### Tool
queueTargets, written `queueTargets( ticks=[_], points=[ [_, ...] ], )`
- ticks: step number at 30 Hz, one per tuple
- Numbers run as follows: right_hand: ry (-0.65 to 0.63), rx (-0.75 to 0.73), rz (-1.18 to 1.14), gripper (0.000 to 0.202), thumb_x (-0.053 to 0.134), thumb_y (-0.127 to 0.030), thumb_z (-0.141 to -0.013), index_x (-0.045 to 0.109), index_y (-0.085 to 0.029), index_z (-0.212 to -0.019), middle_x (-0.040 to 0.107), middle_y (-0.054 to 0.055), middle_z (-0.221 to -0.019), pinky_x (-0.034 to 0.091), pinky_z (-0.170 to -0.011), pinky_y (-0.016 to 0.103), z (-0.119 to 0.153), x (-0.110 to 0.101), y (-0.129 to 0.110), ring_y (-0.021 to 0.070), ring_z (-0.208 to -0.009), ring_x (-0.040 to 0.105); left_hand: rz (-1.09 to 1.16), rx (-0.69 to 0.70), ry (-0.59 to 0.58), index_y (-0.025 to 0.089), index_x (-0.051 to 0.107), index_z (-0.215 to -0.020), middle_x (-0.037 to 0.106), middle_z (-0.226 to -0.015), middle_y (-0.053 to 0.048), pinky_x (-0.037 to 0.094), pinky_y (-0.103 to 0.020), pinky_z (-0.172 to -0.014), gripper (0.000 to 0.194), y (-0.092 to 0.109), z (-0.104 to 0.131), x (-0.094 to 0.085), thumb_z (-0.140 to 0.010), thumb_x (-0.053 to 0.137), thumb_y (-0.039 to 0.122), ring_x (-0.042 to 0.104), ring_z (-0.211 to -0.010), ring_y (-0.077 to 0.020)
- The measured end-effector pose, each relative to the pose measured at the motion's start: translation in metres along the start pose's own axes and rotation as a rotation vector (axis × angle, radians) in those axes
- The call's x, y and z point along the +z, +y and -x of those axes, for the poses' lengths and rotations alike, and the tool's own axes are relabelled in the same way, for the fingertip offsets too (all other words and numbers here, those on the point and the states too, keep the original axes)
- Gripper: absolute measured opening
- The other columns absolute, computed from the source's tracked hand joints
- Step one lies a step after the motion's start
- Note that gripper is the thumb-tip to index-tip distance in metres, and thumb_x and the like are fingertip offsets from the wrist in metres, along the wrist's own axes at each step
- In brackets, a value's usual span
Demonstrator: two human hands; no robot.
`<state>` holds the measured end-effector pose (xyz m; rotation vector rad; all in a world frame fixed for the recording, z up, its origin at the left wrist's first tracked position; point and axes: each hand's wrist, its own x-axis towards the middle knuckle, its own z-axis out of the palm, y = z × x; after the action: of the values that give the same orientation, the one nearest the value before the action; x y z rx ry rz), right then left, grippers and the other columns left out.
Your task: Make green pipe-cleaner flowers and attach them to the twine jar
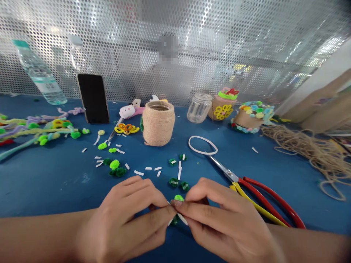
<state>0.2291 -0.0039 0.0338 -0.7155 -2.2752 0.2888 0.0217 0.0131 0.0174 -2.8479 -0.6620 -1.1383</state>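
Observation:
At the front of the table, my left hand (134, 219) and my right hand (219, 219) meet with thumbs and fingertips pinched together. Between them is a thin white band (182, 219), mostly covered by the fingers. A bright green fuzzy ball (179, 198) shows above the fingertips, and a dark green one (174, 220) shows below; whether these are fixed to the band I cannot tell. Just beyond my hands lie dark green fuzzy balls (173, 182) with pale strips on top. White paper strips (148, 168) are scattered around them.
Red-handled scissors (233, 177) and yellow handles lie by my right forearm, near a white ring (203, 152). Behind stand a twine-wrapped jar (158, 126), a glass jar (199, 109), decorated pots (223, 106), a phone (93, 98) and a bottle (44, 78). Loose twine (309, 149) lies right.

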Motion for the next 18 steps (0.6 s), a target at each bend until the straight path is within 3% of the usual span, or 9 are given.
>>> queueTargets(
  ticks=[8,13,18],
  points=[
    [-0.054,0.003,0.035,0.023,0.05,-0.011,-0.09,0.069,-0.01,-0.077,0.062,0.005,-0.072,0.045,-0.057,0.022,-0.003,-0.003,0.001,0.0105,-0.062,0.052,-0.001,0.01,-0.014,0.017,0.06,-0.078,0.061,-0.067,0.002,0.04,-0.025,-0.054,0.016,-0.001,-0.003,0.003,-0.083,0.05,0.006,0.05,-0.057,-0.0099],
    [-0.087,-0.056,0.183,0.039,0.038,-0.015,-0.096,0.063,-0.015,-0.067,0.057,0.001,-0.063,0.042,-0.052,0.024,0.005,0.008,0.004,0.0106,-0.056,0.047,-0.007,0.019,-0.029,0.017,0.058,-0.077,0.06,-0.068,0.002,0.037,-0.025,-0.056,0.016,-0.002,-0.001,0.004,-0.084,0.049,0.006,0.05,-0.059,-0.0104],
    [-0.074,0.018,0.255,0.046,0.03,-0.011,-0.096,0.057,-0.016,-0.058,0.048,0.0,-0.054,0.035,-0.044,0.027,0.01,0.019,0.002,0.0121,-0.049,0.04,0.002,0.018,-0.073,0.016,0.057,-0.076,0.058,-0.069,0.001,0.035,-0.026,-0.056,0.016,-0.002,0.002,0.007,-0.086,0.048,0.007,0.048,-0.06,-0.011]
  ],
)
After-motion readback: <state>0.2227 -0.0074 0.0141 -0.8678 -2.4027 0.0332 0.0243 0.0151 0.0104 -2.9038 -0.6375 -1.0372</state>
